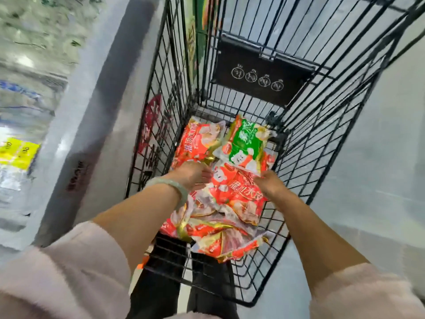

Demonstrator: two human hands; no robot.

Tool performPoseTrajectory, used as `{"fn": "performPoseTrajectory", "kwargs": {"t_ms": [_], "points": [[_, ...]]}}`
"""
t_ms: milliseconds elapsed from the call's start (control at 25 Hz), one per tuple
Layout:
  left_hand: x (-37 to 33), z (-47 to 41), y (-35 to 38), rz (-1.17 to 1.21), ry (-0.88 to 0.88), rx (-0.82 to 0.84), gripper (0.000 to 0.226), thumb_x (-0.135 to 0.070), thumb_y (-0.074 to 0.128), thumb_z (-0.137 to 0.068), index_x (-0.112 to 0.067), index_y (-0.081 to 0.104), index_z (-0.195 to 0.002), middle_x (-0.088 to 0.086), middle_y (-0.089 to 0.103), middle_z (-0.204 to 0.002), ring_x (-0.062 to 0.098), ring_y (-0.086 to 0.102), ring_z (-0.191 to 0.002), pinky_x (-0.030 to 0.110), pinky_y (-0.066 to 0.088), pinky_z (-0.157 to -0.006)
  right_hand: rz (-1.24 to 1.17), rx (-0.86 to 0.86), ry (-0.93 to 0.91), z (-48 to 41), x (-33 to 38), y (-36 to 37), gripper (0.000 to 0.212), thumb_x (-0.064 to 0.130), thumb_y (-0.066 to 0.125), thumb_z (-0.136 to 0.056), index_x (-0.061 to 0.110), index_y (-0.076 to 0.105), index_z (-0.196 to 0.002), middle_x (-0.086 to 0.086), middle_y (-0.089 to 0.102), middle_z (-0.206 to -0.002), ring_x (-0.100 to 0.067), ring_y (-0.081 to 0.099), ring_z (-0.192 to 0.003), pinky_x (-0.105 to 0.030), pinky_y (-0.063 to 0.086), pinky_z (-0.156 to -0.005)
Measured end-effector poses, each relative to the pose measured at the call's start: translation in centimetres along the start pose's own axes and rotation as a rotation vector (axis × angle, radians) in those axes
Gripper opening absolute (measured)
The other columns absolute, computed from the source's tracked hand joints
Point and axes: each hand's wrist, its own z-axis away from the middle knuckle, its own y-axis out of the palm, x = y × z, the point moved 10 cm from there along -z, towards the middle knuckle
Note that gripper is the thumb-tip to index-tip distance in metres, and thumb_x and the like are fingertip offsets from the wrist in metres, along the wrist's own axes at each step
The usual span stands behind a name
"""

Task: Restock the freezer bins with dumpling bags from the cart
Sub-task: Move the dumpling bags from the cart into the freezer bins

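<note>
Reaching down into the cart [322,157], onto the dumpling bags [207,229] piled on its floor. Gripping the top red bag [236,189] at its right edge with the right hand [272,184], fingers curled. Resting the left hand [190,172] on its left edge; cannot tell whether clasped. Probably taking both sides against sagging. Leaving the green bag [246,141] at the far end, with the freezer [27,100] waiting just left.

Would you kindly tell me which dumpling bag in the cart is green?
The green bag at the far end of the cart, lying on top; all the other bags are red.
</note>
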Motion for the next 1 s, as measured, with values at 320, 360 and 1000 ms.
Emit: {"fn": "performPoseTrajectory", "kwargs": {"t_ms": [320,360,1000], "points": [[1.4,-6.6,1.4,-0.01,-0.029,-0.021,0.025,-0.018,0.043,-0.099,-0.015,0.053,-0.076,-0.002,0.057,-0.072,0.004,0.058,-0.046,0.02,0.037,-0.058,-0.183,-0.208,0.138,-9.4,-2.7,0.8,0.065,0.039,0.053,-0.088,0.001,0.036,-0.138,-0.02,0.051,-0.135,-0.038,0.052,-0.121,-0.046,0.043,-0.102],[1.4,-7.1,1.4,0.005,-0.017,-0.02,0.025,-0.017,0.043,-0.099,-0.015,0.053,-0.076,-0.002,0.057,-0.07,0.002,0.056,-0.04,0.019,0.035,-0.056,-0.218,-0.206,0.15,-10.1,-2.6,1.1,0.069,0.043,0.053,-0.088,0.001,0.035,-0.139,-0.02,0.051,-0.136,-0.039,0.052,-0.121,-0.048,0.043,-0.102],[2.4,-5.5,2.1,0.483,0.068,0.092,0.053,-0.049,0.054,-0.089,-0.014,0.048,-0.128,0.011,0.056,-0.122,0.025,0.06,-0.104,0.036,0.056,-0.083,-0.946,0.092,0.0,-2.3,4.6,7.4,0.009,0.001,0.038,-0.095,0.006,0.045,-0.093,-0.007,0.055,-0.058,-0.011,0.057,-0.043,-0.02,0.048,-0.042]]}}
